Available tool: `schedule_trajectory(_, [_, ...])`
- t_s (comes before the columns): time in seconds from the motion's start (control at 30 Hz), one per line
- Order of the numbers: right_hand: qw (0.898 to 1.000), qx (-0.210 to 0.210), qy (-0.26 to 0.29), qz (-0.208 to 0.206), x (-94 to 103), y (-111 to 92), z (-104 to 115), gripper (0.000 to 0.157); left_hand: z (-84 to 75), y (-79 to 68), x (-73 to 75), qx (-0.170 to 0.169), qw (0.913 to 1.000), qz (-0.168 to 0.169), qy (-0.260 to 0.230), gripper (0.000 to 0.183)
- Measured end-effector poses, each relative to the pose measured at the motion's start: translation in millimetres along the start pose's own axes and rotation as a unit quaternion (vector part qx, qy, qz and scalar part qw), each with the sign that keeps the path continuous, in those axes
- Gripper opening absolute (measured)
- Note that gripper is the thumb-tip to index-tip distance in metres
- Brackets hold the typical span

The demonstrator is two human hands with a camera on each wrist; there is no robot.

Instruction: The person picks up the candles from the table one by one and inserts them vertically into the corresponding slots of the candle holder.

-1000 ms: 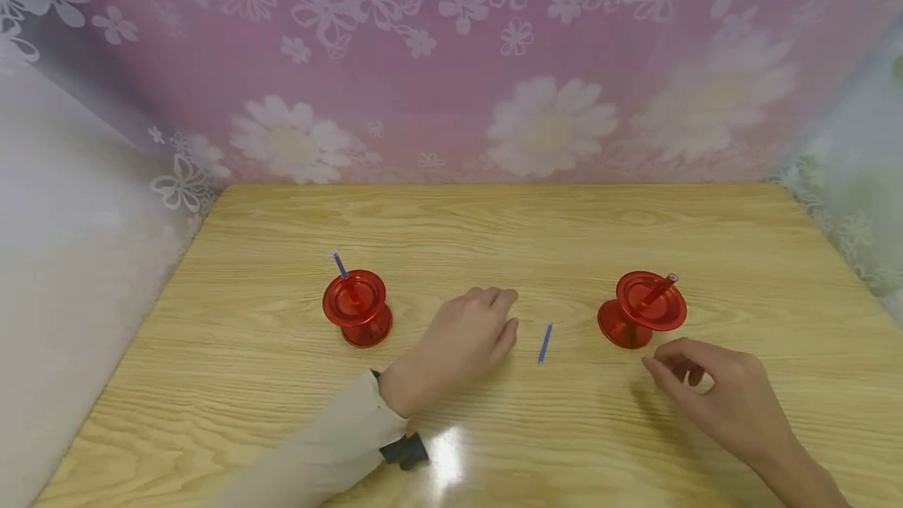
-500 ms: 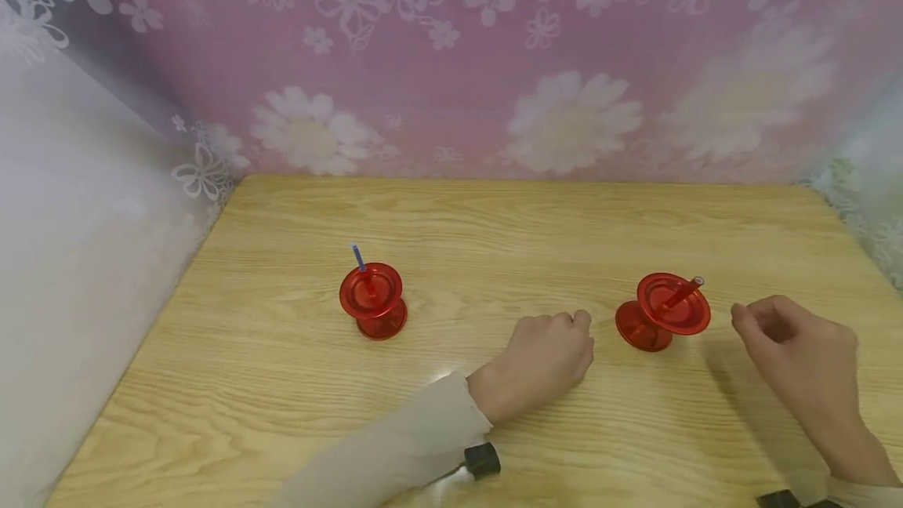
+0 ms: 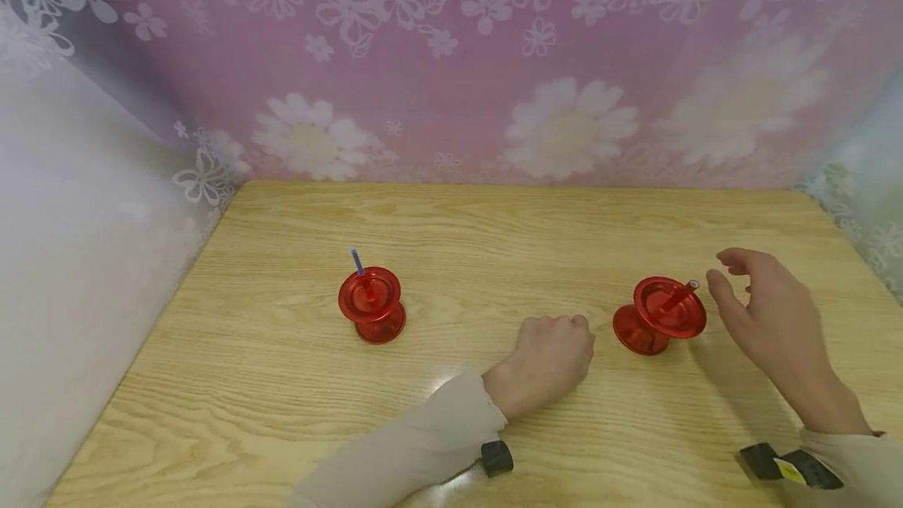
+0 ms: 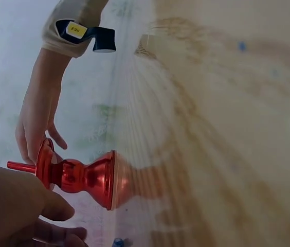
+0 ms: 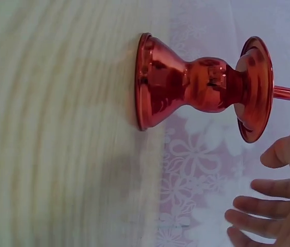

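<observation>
Leaving any hold hidden, left fingers (image 3: 582, 342) curl; right fingers (image 5: 263, 207) spread near red stand (image 5: 206, 85).

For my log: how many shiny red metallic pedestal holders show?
2: left holder, bearing a slim blue stick; right holder, between left hand and right hand.

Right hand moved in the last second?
Yes: the right hand has gone back and rightward, from in front of the right candlestick to its right side.

Flower-printed hangings (image 3: 437, 85) are enclosing a wood-grain table (image 3: 494, 241) on three sides, forming a booth-like space; the views are leaving the building's kind unclear.
</observation>
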State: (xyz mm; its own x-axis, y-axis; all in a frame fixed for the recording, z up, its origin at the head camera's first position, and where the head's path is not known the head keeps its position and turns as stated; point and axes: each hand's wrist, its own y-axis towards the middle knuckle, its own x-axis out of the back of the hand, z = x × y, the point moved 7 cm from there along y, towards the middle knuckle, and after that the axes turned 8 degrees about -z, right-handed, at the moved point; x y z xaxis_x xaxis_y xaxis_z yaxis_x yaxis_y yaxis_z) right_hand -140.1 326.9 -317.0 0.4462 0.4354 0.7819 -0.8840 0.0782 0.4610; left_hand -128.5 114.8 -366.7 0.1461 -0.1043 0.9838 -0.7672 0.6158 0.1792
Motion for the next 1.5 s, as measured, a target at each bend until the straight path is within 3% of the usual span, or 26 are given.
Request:
schedule_trajectory(0.13, [0.998, 0.019, -0.006, 0.052, -9.8, 3, 2, 0.043, -2.7, -0.2, -7.0, 0.026, 0.9982, 0.051, 0.018, 0.039])
schedule_trajectory(0.3, [0.995, 0.061, -0.016, 0.075, -16.4, 5, 6, 0.050, -4.3, -2.8, -15.6, 0.051, 0.9916, 0.116, 0.025, 0.038])
schedule_trajectory(0.5, [0.992, 0.055, -0.030, 0.107, -24.6, 10, 5, 0.056, -3.9, -7.6, -15.1, 0.031, 0.9898, 0.128, 0.055, 0.019])
schedule_trajectory(0.63, [0.989, 0.054, -0.053, 0.125, -30.8, 9, 5, 0.059, 1.1, -13.9, -12.7, 0.051, 0.9859, 0.137, 0.081, 0.019])
schedule_trajectory(0.83, [0.989, 0.072, -0.062, 0.117, -32.8, 8, 8, 0.055, 0.8, -19.1, -13.2, 0.060, 0.9772, 0.175, 0.105, 0.019])
schedule_trajectory(1.0, [0.989, 0.077, -0.066, 0.109, -33.2, 8, 10, 0.053, -3.5, -16.0, -12.0, 0.030, 0.9835, 0.152, 0.094, 0.025])
schedule_trajectory(1.17, [0.988, 0.074, -0.071, 0.113, -34.5, 6, 9, 0.052, -3.4, -12.0, -8.5, -0.008, 0.9915, 0.107, 0.073, 0.031])
schedule_trajectory(1.37, [0.984, 0.078, -0.083, 0.136, -37.4, 5, 7, 0.055, 2.4, -4.5, -4.8, 0.008, 0.9952, 0.096, -0.016, 0.032])
schedule_trajectory(1.5, [0.982, 0.092, -0.091, 0.138, -36.6, 6, 9, 0.059, 4.1, -0.3, 0.8, 0.008, 0.9969, 0.073, -0.027, 0.029])
